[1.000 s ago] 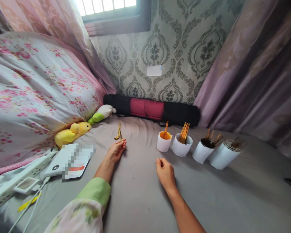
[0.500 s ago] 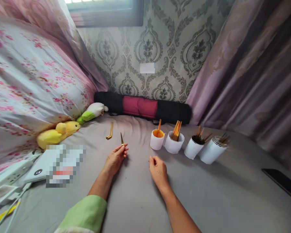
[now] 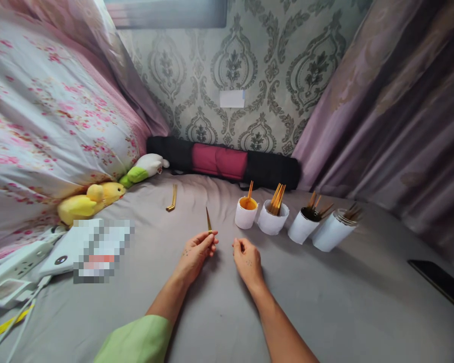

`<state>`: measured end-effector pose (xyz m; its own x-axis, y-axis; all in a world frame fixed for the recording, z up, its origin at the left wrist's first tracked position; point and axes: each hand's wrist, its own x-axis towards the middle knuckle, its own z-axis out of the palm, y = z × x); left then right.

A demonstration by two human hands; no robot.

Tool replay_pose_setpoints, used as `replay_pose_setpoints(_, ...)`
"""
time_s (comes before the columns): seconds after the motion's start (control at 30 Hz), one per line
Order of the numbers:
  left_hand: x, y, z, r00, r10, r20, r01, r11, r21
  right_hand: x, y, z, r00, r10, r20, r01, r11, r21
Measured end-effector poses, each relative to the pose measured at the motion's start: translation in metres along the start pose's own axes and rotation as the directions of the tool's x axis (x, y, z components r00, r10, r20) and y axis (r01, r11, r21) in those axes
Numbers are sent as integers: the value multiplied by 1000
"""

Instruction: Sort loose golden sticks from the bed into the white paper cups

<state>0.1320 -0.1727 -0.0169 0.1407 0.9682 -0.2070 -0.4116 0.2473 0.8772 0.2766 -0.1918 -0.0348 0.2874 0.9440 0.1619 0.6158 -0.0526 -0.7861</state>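
My left hand (image 3: 200, 253) is closed, its thumb and fingers pinching slim gold tweezers (image 3: 208, 221) whose narrow pointed end stands up away from me. To its right, my right hand (image 3: 247, 258) hovers low over the grey sheet with fingers curled; whatever might be between them is hidden. Just beyond the right hand stands a white-wrapped cup with an orange inside (image 3: 245, 218), holding thin sticks. Beside it come a wider white cup (image 3: 273, 225) with a bundle of sticks, a dark-mouthed white cup (image 3: 301, 229) and a tilted-looking white-wrapped jar (image 3: 331, 236). Gold bent-ended tweezers (image 3: 172, 198) lie farther left.
On the left are yellow and green-white plush toys (image 3: 93, 203), a white power bank (image 3: 66, 252), a power strip (image 3: 20, 264) and cables. A black and red roll bag (image 3: 219, 162) lies along the wall. A black phone-like slab (image 3: 441, 287) rests at the right.
My left hand has moved right with the tweezers, closer to my right hand. The right hand stays nearly in place, and the view has tipped slightly downward.
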Motion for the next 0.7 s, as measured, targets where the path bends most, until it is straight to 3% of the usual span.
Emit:
replay_pose_setpoints(0.43,-20,-14,16,999,38,15,-40,990,137,0,0,-1,1000,3,19,-4,996,85)
replay_pose_setpoints(0.7,-31,-22,27,994,91,-67,-76,978,195,5,7,-4,990,13,139,-52,959,277)
